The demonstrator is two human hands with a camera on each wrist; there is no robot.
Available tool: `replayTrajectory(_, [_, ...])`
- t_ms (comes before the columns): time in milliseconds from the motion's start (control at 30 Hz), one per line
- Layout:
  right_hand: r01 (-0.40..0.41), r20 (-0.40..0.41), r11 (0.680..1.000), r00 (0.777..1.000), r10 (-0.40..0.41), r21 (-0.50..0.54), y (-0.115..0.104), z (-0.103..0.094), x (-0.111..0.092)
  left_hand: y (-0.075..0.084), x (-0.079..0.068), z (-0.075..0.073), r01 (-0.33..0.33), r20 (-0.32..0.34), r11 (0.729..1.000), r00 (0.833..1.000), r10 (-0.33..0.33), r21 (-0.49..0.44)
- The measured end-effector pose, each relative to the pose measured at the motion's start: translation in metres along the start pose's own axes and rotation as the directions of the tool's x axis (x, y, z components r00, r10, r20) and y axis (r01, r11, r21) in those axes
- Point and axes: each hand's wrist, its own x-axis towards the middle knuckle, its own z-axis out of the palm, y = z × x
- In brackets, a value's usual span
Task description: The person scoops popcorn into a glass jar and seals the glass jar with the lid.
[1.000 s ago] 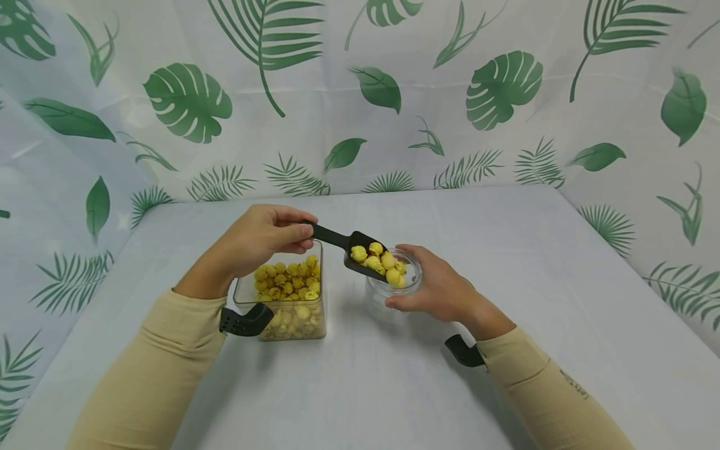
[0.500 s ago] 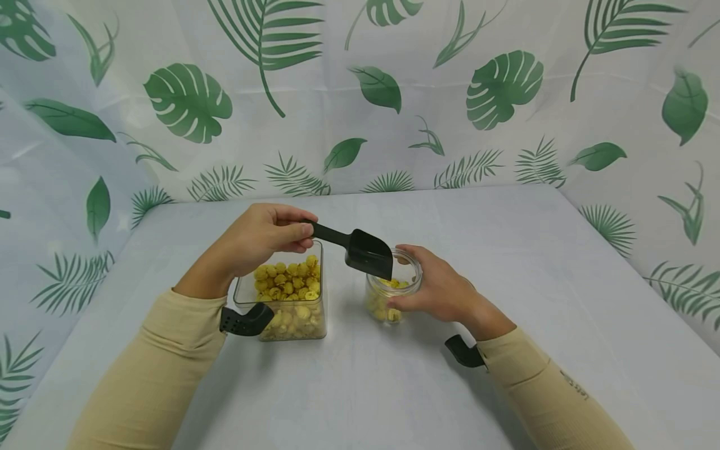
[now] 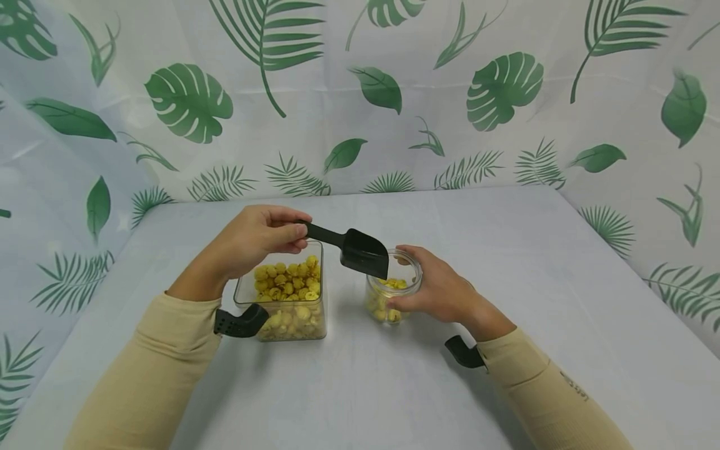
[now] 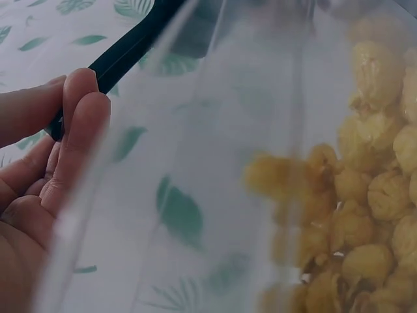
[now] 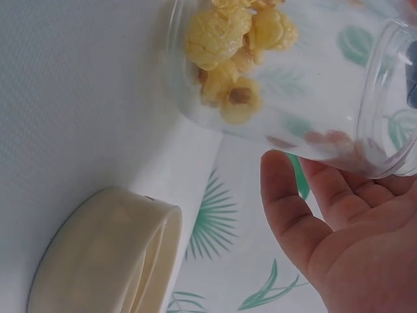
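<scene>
My left hand [image 3: 264, 236] pinches the handle end of a black scoop [image 3: 364, 253] between thumb and fingers, above the square container. The scoop's bowl is tilted downward, no popcorn shows in it, and its tip overlaps the jar's rim. A clear round jar [image 3: 378, 299] stands to the right with some yellow popcorn [image 5: 218, 39] in its bottom. Curled round the jar's right side is my right hand [image 3: 433, 284]. The clear square container [image 3: 325, 312], left of the jar, holds a heap of yellow popcorn [image 3: 288, 279]; its wall fills much of the left wrist view.
A cream round, lid-like piece [image 5: 104, 254] lies near the right hand in the right wrist view; the arm hides it from the head view. White cloth covers the table [image 3: 360, 387], and a leaf-patterned backdrop [image 3: 427, 94] rises behind it.
The popcorn in the scoop has dropped into the jar, and the scoop has turned downward. Since then the left hand has drawn the scoop slightly left. The right hand and jar stay put.
</scene>
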Motion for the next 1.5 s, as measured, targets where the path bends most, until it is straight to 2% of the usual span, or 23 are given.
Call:
replayTrajectory(233, [-0.006,0.006,1.000,1.000,0.006,0.012,0.002,0.000,-0.001,-0.005,-0.008,-0.007,-0.043,-0.014,0.999,0.999,0.043,-0.022])
replayTrajectory(433, [-0.026,0.003,0.999,1.000,0.026,0.029,0.001,0.001,-0.001,-0.010,-0.022,-0.017,-0.078,-0.032,0.997,0.997,0.077,-0.030])
replayTrajectory(600, [0.057,-0.043,0.996,0.998,-0.054,0.073,-0.006,0.000,0.000,-0.014,-0.036,-0.029,-0.093,-0.063,0.994,0.994,0.090,-0.049])
replayTrajectory(700, [0.105,-0.070,0.993,0.992,-0.102,0.045,-0.016,-0.004,0.002,-0.016,-0.045,-0.040,-0.115,-0.105,0.992,0.988,0.110,-0.045])
replayTrajectory(800, [0.145,-0.065,0.989,0.987,-0.144,0.009,-0.030,-0.007,0.005,-0.019,-0.052,-0.051,-0.166,-0.138,0.983,0.978,0.155,-0.077])
replayTrajectory(967, [0.199,-0.016,0.980,0.980,-0.199,-0.019,-0.054,-0.007,0.014,-0.025,-0.062,-0.069,-0.239,-0.152,0.957,0.965,0.215,-0.166])
replayTrajectory(1200, [0.277,0.072,0.960,0.959,-0.273,-0.053,-0.082,0.001,0.033,-0.026,-0.073,-0.090,-0.235,-0.172,0.945,0.965,0.199,-0.228])
replayTrajectory(1333, [0.253,0.169,0.966,0.956,-0.240,-0.058,-0.095,0.007,0.044,-0.025,-0.076,-0.098,-0.235,-0.173,0.945,0.965,0.198,-0.226])
replayTrajectory(1500, [0.220,0.284,0.974,0.939,-0.194,-0.060,-0.106,0.018,0.054,-0.025,-0.079,-0.104,-0.251,-0.176,0.939,0.961,0.212,-0.235])
